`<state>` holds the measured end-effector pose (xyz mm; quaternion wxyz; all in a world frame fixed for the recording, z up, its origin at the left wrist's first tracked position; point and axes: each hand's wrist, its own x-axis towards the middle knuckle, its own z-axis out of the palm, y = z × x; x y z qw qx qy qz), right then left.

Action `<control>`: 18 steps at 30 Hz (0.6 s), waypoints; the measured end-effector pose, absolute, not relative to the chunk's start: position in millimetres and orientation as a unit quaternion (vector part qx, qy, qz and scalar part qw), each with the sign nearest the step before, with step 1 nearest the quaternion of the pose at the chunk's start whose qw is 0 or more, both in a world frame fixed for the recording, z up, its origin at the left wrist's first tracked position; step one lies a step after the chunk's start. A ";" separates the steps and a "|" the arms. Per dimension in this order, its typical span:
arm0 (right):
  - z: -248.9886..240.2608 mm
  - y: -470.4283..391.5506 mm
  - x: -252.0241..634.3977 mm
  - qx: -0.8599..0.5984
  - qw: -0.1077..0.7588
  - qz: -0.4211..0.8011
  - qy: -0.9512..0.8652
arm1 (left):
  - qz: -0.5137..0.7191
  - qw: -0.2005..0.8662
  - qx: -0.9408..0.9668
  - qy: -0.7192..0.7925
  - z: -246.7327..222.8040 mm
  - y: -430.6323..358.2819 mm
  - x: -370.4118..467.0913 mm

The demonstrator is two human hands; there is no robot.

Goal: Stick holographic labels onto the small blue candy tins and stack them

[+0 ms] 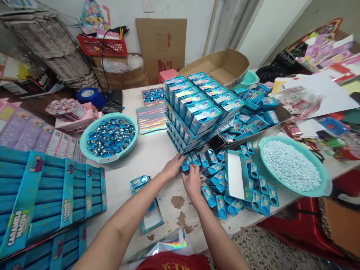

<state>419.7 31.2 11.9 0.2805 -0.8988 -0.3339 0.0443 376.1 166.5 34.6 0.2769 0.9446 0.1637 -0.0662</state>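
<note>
Both hands meet at a row of small blue packs (pixel 195 159) near the middle of the table. My left hand (pixel 173 167) has its fingers on the left end of the row, closed around a small blue pack (pixel 185 165). Just in front of that pack, my right hand (pixel 192 180) has its fingertips against the same end; what they grip is too small to make out. More blue packs (pixel 221 207) lie loose to the right, around a white-lined open tray (pixel 236 174). At the left, a few packs (pixel 140 182) rest by another open tray (pixel 152 220).
Stacked trays of blue packs (pixel 191 108) stand behind my hands. A bowl of metallic blue caps (pixel 109 158) is at left, a bowl of white candies (pixel 292 167) at right. A box of packs (pixel 253 131) and an open carton (pixel 213 67) stand farther back.
</note>
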 end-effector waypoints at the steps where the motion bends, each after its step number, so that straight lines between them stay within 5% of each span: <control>1: 9.2 31.5 418.8 -0.898 0.287 0.033 -0.333 | -0.069 0.274 0.947 0.154 31.3 166.4 378.8; 10: -6.2 21.0 420.4 -0.854 0.355 -0.004 -0.381 | 0.012 0.178 0.983 0.034 21.8 163.6 354.1; 18: -30.6 5.9 400.5 -0.755 0.487 0.199 -0.391 | -0.060 0.100 0.993 -0.018 34.6 152.7 326.4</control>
